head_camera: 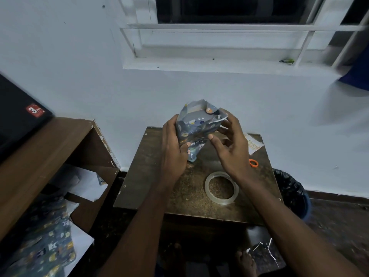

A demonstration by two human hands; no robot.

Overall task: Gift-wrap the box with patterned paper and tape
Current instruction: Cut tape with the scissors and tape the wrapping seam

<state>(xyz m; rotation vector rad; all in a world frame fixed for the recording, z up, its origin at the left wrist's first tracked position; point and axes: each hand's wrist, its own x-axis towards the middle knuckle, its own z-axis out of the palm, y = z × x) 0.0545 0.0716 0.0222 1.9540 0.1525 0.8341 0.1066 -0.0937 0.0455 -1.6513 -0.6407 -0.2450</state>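
Observation:
A small box wrapped in blue patterned paper stands on end above the small brown table. Its top end is open, with loose paper flaps sticking up. My left hand grips the box's left side, thumb across the front. My right hand is at the box's right side; its thumb touches the front paper and its fingers reach the upper right flap. A roll of clear tape lies flat on the table, below my right wrist.
Orange-handled scissors and a paper card lie at the table's right edge. A bin with a black liner stands to the right. More patterned paper lies low on the left, under a brown desk. A white wall lies behind.

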